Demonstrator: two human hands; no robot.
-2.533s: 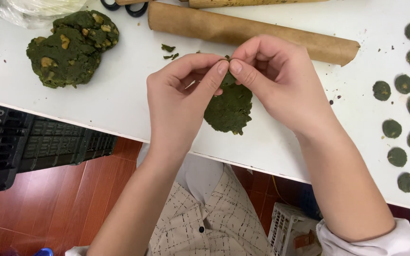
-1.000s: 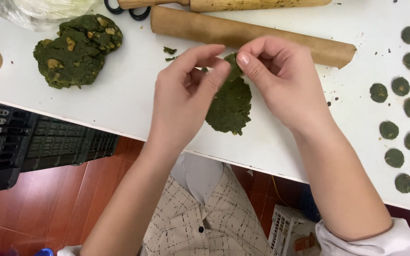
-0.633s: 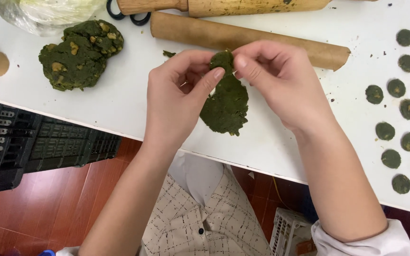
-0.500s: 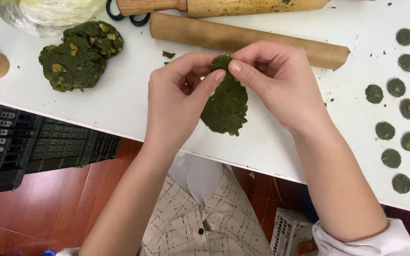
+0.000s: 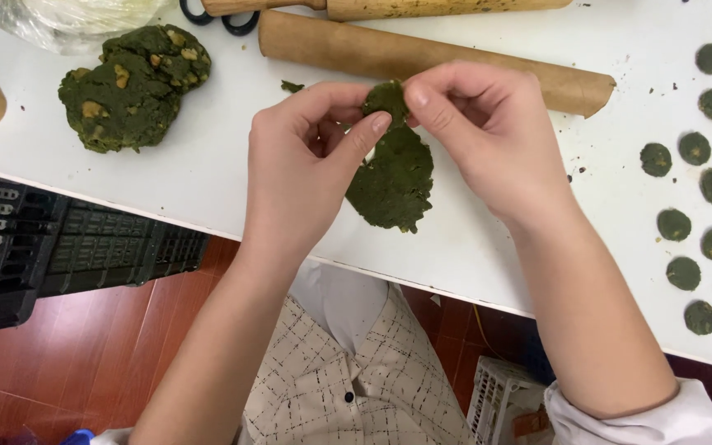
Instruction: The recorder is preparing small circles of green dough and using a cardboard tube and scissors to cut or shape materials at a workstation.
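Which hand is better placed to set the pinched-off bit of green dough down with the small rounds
Probably the right hand. Both hands pinch the top of the green dough sheet, but the small dough rounds lie on the white table to its right. The left hand would have to cross over.

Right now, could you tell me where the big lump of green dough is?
The big green dough lump lies upper left on the white table, beside a clear plastic bag.

A dough lump (image 5: 129, 86) sits near the bench's (image 5: 208, 173) left edge, a cardboard tube (image 5: 422, 58) along the back, small discs (image 5: 686, 214) by the right edge.
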